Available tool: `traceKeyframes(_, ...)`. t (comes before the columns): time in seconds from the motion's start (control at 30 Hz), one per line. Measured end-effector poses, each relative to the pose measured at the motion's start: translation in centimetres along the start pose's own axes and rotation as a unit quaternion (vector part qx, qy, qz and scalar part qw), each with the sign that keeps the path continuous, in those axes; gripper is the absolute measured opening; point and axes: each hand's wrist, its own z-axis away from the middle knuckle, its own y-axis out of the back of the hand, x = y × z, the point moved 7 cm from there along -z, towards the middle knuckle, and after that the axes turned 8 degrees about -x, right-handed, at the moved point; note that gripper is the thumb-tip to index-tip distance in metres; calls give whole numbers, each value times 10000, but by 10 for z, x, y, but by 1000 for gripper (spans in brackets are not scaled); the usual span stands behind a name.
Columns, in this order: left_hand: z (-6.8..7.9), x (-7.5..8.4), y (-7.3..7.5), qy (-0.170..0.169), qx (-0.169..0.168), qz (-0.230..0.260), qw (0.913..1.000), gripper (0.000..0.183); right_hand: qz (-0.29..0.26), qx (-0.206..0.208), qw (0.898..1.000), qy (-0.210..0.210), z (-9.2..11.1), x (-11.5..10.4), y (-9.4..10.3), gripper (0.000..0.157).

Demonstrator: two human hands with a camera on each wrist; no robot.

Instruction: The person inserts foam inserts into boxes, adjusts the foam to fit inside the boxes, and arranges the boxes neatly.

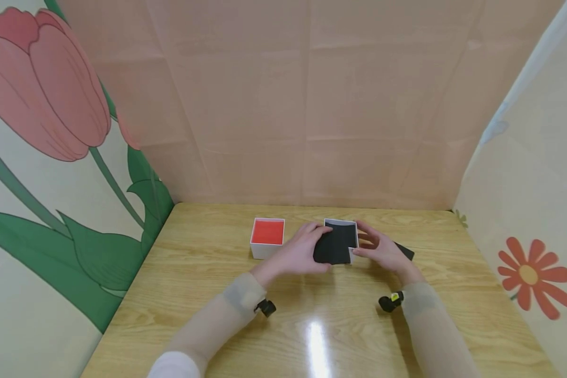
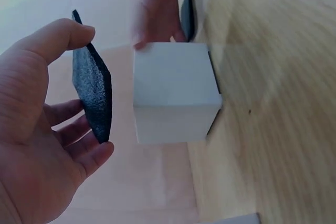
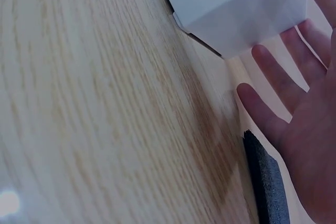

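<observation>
My left hand (image 1: 307, 251) pinches a thin square black foam pad (image 2: 93, 85) by its edges, thumb on one edge and fingers on the opposite one. In the head view the pad is in front of and partly over a small white box (image 2: 173, 74), whose inside looks black. On the box's right side, my right hand (image 1: 380, 249) touches the wall with spread fingers and thumb. A second black foam piece (image 3: 266, 182) lies on the table just right of that hand, partly hidden behind it in the head view.
Left of the left hand stands another white box (image 1: 266, 251) with a bright red inside. The wooden table (image 1: 208, 294) meets a pinkish cloth backdrop (image 1: 307, 131) behind, with flower-printed panels at both sides.
</observation>
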Motion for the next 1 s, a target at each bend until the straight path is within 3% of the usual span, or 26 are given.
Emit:
traceKeyframes(0.17, -18, 4, 8, -16, 29, -347, 9994, 90, -3, -37, 9999, 124, 1, -1, 1, 95)
traceKeyframes(0.43, -41, 0, 8, 69, -139, -827, 9965, 90, -177, -107, 9991, 371, -3, -2, 1, 97)
traceKeyframes(1.0, -65, 0, 2, 146, -343, -912, 9951, 85, -416, -212, 9981, 392, -2, -5, 0, 98)
